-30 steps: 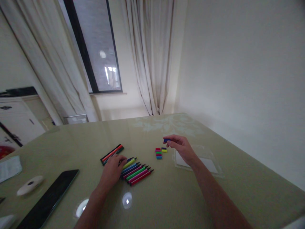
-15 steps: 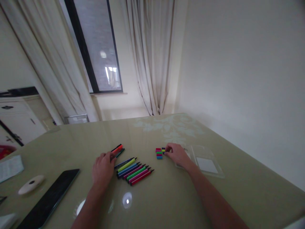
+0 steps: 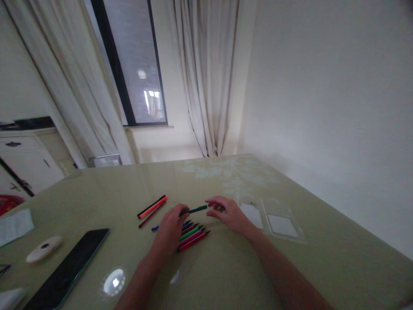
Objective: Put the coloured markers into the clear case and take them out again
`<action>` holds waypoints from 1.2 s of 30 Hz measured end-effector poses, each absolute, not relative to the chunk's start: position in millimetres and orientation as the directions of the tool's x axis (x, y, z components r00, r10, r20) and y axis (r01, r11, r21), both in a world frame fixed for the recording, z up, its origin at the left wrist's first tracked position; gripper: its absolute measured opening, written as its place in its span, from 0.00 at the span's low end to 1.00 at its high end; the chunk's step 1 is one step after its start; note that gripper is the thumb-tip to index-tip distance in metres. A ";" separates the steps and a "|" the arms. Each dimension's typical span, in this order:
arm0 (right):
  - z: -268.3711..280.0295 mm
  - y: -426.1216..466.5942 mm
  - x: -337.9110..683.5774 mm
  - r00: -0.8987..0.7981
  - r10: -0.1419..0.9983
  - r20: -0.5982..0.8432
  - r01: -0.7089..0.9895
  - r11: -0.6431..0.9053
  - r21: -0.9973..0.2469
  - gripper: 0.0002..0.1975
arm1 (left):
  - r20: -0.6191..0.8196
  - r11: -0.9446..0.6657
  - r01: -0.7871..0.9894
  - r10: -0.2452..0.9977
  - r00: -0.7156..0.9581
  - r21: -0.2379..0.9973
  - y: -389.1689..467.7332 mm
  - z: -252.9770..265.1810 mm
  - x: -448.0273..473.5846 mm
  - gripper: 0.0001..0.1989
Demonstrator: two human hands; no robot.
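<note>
A dark green marker pen (image 3: 198,209) is pinched in my left hand (image 3: 172,226), which hovers over a row of uncapped markers (image 3: 193,239). The pen points right, toward my right hand (image 3: 227,214). My right hand has its thumb and fingers apart, just beyond the pen's end and not visibly gripping it. Behind those fingers shows a bit of a green cap (image 3: 220,209); the other small coloured caps are hidden. Part of the marker row is covered by my left hand. Further left lie a few capped markers (image 3: 152,209), black, orange and dark red.
An open clear plastic case (image 3: 300,234) with white inserts lies right of my right hand. To the left are a black tablet-like slab (image 3: 69,267), a white computer mouse (image 3: 43,249) and a clear round object (image 3: 113,282). A wall borders the table's right side.
My left hand has lifted the dark green marker from the left group and brought it right. My right hand has shifted slightly left, its fingers spreading in front of the caps.
</note>
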State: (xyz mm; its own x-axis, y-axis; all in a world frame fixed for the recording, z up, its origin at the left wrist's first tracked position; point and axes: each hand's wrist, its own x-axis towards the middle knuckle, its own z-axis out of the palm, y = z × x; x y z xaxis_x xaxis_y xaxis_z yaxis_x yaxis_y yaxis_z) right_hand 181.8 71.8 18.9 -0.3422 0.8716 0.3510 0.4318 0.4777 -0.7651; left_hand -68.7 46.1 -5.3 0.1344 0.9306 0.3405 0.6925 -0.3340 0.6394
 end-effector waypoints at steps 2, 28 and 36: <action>19.7 67.8 174.1 -0.372 0.858 0.355 0.374 0.488 -0.788 0.08 | 0.367 -0.378 0.660 0.916 0.164 0.649 40.0 -4.7 -56.8 0.12; 1.2 106.4 184.4 -0.129 0.930 0.343 0.896 0.258 -0.361 0.11 | 0.213 -0.025 0.957 0.976 -0.039 0.288 55.9 -16.8 -117.1 0.13; 4.5 103.2 177.5 -0.164 0.952 0.258 0.958 0.216 -0.190 0.13 | 0.257 0.058 0.958 0.957 -0.134 0.282 59.2 -11.3 -121.4 0.19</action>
State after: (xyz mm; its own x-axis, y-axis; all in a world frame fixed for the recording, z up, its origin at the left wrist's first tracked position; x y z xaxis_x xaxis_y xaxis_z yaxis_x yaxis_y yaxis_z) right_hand 177.5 103.2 4.5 -0.1639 0.9521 0.2581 0.9577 0.2163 -0.1898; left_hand -121.4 59.2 -11.3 -0.1338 0.9570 0.2573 0.9577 0.0582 0.2817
